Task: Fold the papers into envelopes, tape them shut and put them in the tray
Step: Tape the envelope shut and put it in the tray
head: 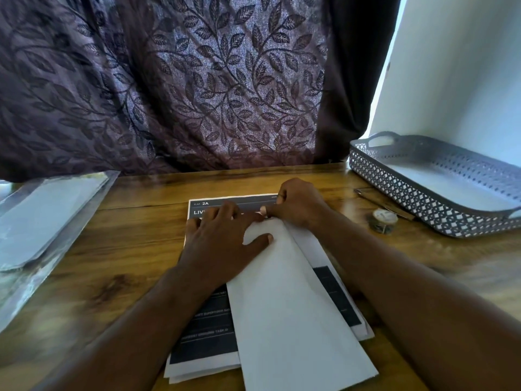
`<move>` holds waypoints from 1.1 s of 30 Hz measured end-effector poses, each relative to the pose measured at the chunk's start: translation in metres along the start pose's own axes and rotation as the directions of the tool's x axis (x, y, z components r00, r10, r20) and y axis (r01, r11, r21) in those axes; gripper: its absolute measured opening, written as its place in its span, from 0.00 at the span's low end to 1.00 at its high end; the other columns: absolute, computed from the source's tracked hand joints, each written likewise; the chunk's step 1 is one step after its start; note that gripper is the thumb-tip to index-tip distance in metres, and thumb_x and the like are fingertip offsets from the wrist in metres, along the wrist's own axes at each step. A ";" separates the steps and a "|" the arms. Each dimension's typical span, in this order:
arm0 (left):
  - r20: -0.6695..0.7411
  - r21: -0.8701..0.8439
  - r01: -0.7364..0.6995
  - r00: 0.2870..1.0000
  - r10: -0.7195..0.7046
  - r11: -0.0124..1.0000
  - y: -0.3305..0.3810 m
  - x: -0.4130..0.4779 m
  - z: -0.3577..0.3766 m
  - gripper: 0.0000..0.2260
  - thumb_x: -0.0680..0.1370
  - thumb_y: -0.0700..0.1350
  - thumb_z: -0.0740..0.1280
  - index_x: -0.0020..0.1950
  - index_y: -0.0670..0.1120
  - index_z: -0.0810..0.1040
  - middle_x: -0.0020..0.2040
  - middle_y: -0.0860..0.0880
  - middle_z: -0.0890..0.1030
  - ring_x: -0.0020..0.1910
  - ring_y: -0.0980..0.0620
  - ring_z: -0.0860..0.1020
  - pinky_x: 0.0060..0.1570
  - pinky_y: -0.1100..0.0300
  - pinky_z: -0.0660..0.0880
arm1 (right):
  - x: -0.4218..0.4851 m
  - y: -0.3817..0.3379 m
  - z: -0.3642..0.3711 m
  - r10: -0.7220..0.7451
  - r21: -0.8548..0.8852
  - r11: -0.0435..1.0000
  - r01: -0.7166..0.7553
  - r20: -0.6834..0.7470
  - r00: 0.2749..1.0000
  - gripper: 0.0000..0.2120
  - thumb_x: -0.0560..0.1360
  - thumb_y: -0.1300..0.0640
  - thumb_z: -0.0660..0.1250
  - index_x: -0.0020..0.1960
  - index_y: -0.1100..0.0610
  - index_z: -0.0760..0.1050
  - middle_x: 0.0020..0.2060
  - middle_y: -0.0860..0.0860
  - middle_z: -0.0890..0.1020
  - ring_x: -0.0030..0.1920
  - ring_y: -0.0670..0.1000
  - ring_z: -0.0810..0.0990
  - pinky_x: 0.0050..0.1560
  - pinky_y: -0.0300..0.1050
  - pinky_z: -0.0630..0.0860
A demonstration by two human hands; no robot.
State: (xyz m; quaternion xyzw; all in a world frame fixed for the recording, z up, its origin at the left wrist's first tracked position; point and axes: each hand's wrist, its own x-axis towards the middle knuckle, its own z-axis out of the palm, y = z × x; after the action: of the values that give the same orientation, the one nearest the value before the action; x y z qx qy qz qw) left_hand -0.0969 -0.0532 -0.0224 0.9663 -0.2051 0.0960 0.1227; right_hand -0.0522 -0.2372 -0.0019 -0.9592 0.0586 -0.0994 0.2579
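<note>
folded white paper (290, 306) on printed sheets (208, 328), near tabletop (98, 277) | left hand (222, 244) fingers straight, spread, pressing it | right hand (296, 204) fingers curled at fold tip, grip unclear | tape roll (384, 220) beside tray (408, 193), far right

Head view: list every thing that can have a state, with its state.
White paper sheet, folded over, held down.
Printed paper stack, flat beneath it.
Left hand, flat, pressing the sheet.
Right hand, pinching the sheet's top corner.
Small tape roll, lying flat, untouched.
Grey perforated plastic tray, upright on table.
</note>
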 end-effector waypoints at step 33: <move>-0.037 0.099 -0.110 0.993 0.114 0.989 0.004 -0.001 -0.002 0.24 0.77 0.71 0.53 0.68 0.63 0.72 0.68 0.57 0.70 0.70 0.54 0.65 0.68 0.47 0.61 | 0.001 0.008 -0.004 0.019 0.044 0.999 -0.018 -0.019 1.000 0.14 0.72 0.51 0.76 0.48 0.61 0.80 0.44 0.57 0.84 0.47 0.56 0.82 0.46 0.49 0.80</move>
State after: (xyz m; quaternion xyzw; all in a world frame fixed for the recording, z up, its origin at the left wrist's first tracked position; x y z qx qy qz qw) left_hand -0.0993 -0.0557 -0.0196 0.9557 -0.2516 0.1330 0.0745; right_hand -0.0529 -0.2463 -0.0026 -0.9518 0.0677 -0.1074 0.2793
